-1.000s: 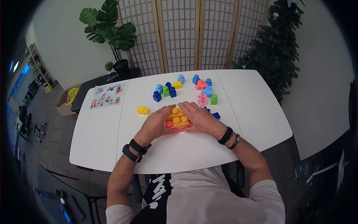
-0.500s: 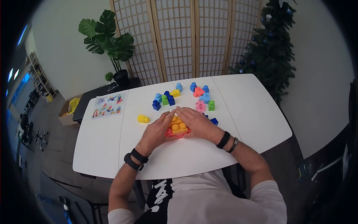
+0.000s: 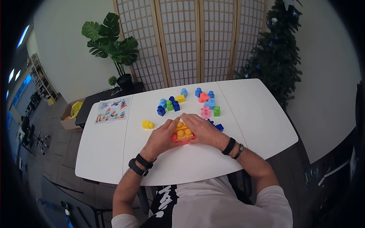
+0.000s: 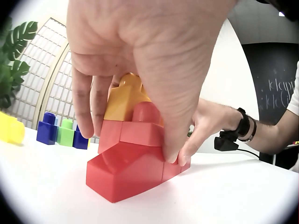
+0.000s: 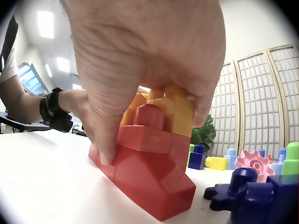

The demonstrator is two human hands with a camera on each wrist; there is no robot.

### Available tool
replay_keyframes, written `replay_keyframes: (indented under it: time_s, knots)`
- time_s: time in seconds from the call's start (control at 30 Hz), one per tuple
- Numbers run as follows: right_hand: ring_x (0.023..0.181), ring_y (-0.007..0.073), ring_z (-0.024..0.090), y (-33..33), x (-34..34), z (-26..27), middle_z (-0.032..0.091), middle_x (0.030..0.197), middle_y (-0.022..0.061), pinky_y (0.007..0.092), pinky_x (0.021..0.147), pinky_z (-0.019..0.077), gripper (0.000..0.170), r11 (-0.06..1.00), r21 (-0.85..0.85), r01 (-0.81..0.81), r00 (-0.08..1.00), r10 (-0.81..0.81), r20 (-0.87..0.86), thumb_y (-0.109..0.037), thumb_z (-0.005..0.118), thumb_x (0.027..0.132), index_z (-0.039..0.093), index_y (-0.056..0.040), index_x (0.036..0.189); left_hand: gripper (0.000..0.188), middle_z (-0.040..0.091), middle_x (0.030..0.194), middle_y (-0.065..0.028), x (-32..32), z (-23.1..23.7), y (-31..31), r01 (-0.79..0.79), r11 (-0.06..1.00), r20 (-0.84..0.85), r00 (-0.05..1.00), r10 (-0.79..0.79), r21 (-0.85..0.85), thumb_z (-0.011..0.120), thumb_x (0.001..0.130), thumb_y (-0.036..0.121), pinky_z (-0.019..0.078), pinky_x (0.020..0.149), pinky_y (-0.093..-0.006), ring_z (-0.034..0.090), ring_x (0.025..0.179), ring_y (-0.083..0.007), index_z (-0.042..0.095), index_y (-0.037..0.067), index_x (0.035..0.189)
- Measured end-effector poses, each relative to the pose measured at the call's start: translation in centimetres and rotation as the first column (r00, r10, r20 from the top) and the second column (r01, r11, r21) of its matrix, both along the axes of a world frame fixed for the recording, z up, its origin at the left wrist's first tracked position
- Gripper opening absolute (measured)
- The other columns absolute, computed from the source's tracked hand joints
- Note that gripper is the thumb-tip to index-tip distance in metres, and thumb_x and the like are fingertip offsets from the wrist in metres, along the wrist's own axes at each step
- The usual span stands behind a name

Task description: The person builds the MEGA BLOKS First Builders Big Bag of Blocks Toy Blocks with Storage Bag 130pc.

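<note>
Both hands grip one stacked block structure from its two sides: red pieces (image 3: 185, 141) at the base, orange-yellow blocks (image 3: 181, 134) on top. The left hand (image 3: 162, 137) has its thumb on the near side and fingers over the far side; the right hand (image 3: 204, 132) mirrors it. In the left wrist view the red base (image 4: 131, 172) rests on the table, with an orange block (image 4: 125, 100) above. The right wrist view shows the red base (image 5: 154, 177) under the right hand (image 5: 149, 51). The palms hide part of the stack.
A yellow block (image 3: 147, 124) lies left of the hands. Dark blue pieces (image 3: 218, 127) sit close by the right hand. Farther back are a pink gear (image 3: 205, 112), a green block (image 3: 216, 111) and several other blocks. A picture sheet (image 3: 112, 110) lies at the table's left.
The camera view has tilted, so the table appears lower in the picture. Both hands keep their grip on the stack, with little visible movement.
</note>
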State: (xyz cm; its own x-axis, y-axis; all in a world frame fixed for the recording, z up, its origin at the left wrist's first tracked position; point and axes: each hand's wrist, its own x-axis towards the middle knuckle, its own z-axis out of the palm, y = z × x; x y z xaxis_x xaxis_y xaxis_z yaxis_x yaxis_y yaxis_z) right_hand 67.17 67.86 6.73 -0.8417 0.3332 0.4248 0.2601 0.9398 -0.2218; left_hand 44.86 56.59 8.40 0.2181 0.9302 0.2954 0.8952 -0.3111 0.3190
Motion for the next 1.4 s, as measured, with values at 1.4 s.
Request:
replay_keyframes:
  time_s: [1.4]
  knots:
    - [0.137,0.0391,0.057,0.5,-0.4,0.4,0.055,0.151,0.0201,0.0461,0.116,0.0530,0.104,0.990,-0.135,0.032,0.999,-0.026,0.040,-0.015,0.095,0.074,0.041,0.0017,0.162,0.095,0.053,0.160,-0.0268,-3.9,2.4,1.4,-0.024,0.971,-0.061,0.997,0.040,0.238,0.083,0.098,0.046,0.0456,0.121,-0.0451,0.050,0.148,-0.0427,0.038,0.002,0.168]
